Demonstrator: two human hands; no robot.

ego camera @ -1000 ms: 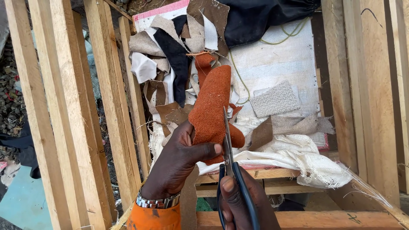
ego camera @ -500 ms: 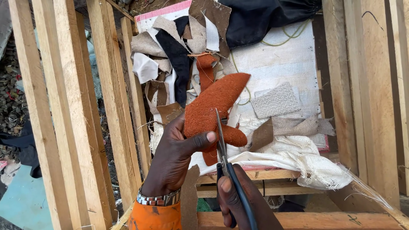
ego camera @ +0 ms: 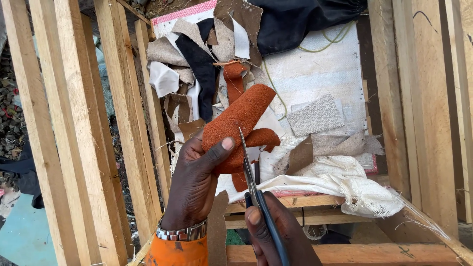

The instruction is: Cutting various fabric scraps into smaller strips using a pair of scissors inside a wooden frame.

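Orange suede piece (ego camera: 241, 120) held up over the scrap pile (ego camera: 202, 64), left hand (ego camera: 194, 184) pinching its lower edge, thumb on top. Right hand (ego camera: 281, 234) grips the scissors (ego camera: 253, 180), blades biting into the suede. Wooden frame (ego camera: 123, 123) all around.

Left hand (ego camera: 194, 184) raised, thumb pressed across curled fingers, right hand (ego camera: 281, 231) below, fingers closed in a grip
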